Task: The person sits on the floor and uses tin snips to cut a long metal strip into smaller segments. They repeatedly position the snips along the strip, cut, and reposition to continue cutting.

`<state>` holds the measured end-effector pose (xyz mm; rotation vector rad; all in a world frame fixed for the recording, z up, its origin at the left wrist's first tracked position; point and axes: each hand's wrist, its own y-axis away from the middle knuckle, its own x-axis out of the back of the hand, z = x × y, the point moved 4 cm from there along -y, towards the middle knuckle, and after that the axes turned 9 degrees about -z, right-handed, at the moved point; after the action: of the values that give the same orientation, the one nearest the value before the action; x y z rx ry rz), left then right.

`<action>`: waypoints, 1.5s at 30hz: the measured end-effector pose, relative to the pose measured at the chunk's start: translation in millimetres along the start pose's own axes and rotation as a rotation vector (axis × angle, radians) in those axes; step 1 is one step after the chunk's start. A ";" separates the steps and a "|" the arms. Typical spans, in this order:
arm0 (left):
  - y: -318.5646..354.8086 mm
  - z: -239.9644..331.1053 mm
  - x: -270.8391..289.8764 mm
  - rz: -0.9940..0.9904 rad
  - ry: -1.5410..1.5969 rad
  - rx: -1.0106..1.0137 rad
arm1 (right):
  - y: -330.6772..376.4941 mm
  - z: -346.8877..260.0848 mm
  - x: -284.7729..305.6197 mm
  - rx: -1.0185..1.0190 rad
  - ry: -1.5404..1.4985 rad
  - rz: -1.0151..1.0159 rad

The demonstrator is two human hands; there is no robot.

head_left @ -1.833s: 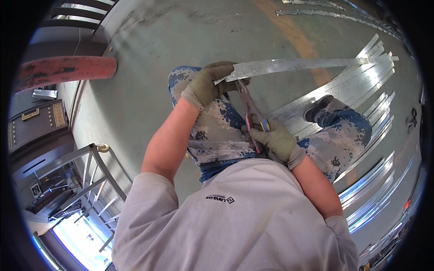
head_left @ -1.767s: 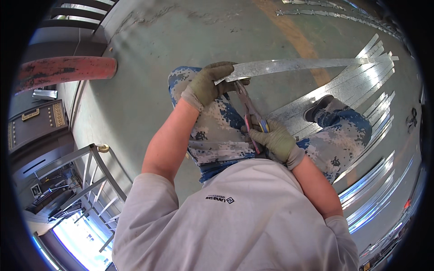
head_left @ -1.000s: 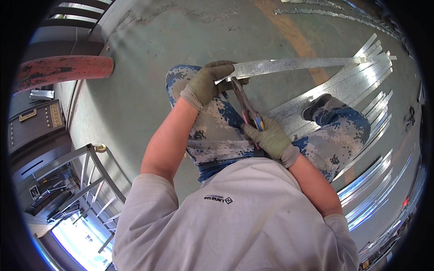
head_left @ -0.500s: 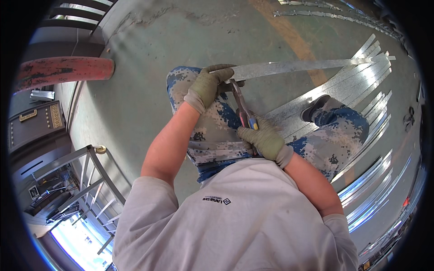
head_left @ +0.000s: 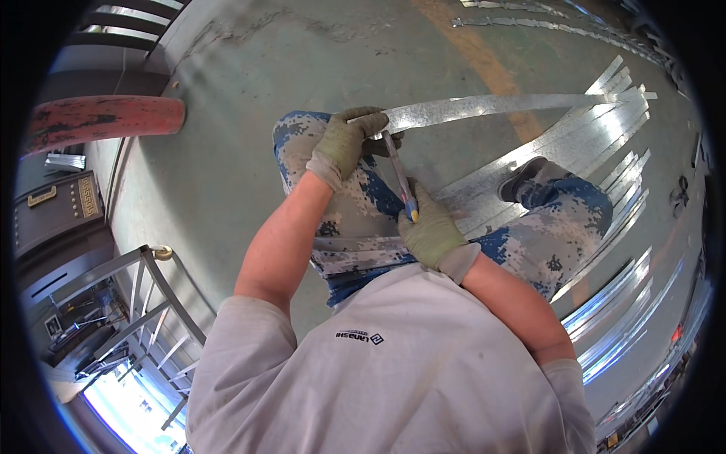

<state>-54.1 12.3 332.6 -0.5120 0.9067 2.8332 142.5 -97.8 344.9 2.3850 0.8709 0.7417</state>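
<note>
Above the green floor (head_left: 249, 83), a long metal strip (head_left: 484, 108) runs rightward from the left hand (head_left: 344, 146) pinching its end, while the right hand (head_left: 432, 233) (both are gloved) wraps round snips (head_left: 398, 170), tips by the strip's edge.

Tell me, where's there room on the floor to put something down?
Bare floor shows between the red post and the left knee, and beyond the left hand, up to the yellow stripe. It's crowded on the right, where metal strips lie near the shoe.

Dark lettering (head_left: 352, 337), diamond emblem (head_left: 376, 339) on shirt (head_left: 408, 386)
</note>
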 end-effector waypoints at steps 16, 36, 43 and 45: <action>-13.5 -2.7 3.9 0.013 -0.030 0.003 | -7.5 -13.9 6.7 -0.242 0.199 -0.022; 0.2 3.0 -7.9 0.112 -0.215 -0.007 | 2.5 -8.0 20.2 -0.002 0.095 -0.028; -2.7 -4.1 2.6 0.136 -0.211 0.017 | -2.5 -17.2 10.4 -0.198 0.285 -0.087; 0.5 -1.5 1.0 0.139 -0.208 0.021 | 0.1 -23.6 8.0 -0.240 0.338 -0.086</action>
<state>-54.7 11.0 331.3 -0.1520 0.9635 2.9248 132.9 -86.3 364.8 2.0312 0.9500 1.1660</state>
